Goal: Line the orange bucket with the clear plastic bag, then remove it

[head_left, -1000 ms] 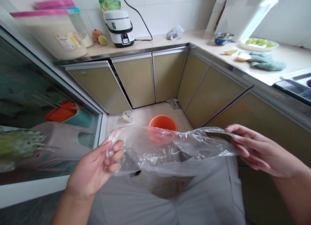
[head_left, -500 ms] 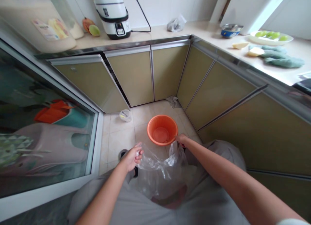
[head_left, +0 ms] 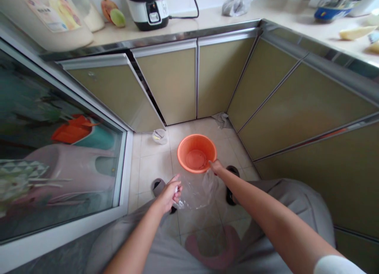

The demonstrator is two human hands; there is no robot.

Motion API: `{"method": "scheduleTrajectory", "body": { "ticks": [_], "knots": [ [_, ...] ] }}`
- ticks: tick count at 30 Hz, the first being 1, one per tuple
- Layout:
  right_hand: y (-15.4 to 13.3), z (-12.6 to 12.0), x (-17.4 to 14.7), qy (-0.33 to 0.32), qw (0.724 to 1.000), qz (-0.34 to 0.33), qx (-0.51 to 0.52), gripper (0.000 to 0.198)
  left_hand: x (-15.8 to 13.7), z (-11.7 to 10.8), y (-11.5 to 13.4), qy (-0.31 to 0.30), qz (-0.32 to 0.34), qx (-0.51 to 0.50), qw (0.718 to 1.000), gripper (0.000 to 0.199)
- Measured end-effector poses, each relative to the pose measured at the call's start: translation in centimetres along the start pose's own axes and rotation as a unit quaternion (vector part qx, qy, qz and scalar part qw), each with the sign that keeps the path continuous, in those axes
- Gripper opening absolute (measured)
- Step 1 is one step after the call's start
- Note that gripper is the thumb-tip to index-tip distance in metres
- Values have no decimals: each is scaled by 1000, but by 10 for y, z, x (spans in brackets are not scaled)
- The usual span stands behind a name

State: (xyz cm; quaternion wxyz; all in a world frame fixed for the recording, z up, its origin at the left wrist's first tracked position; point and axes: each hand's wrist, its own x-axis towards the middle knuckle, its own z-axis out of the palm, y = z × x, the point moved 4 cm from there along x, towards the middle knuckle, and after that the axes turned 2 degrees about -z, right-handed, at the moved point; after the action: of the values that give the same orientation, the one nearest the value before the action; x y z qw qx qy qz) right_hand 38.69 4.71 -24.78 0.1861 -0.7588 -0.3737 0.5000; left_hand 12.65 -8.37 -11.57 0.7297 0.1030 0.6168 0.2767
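Between my knees a clear plastic bag hangs, stretched between my two hands. My left hand is closed around one side of its edge. My right hand pinches the other side, close against the near right rim of an orange plastic basin. The basin stands on the tiled floor, with a few small dark bits visible inside it; whether my right fingers touch its rim I cannot tell.
A small clear tub sits on the floor by the cabinet doors. A grey cloth lies in the corner. The glass door stands close on my left. A rice cooker is on the counter.
The bag has dropped lower and swung forward towards the basin, showing the floor and a pink seat edge beneath. My right hand has moved slightly left. The view has tilted down.
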Motion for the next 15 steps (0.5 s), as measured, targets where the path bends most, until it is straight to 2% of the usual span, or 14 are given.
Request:
{"method": "scheduleTrajectory", "body": {
  "ticks": [4,6,9,12,15],
  "knots": [
    [-11,7,1,-22,999,9,-26,34,10,-8,-2,2,4,2,1000,77],
    [-8,-2,-4,-31,999,32,-3,48,19,-16,-3,24,5,-1,1000,78],
    [2,-27,-11,-65,992,84,63,65,33,-28,1,71,16,-11,997,71],
    [12,-59,-18,-116,980,118,107,53,47,-37,9,87,28,-43,995,57],
    [17,-92,-23,-132,976,137,107,36,59,-47,17,109,29,-101,988,36]
  ]
}}
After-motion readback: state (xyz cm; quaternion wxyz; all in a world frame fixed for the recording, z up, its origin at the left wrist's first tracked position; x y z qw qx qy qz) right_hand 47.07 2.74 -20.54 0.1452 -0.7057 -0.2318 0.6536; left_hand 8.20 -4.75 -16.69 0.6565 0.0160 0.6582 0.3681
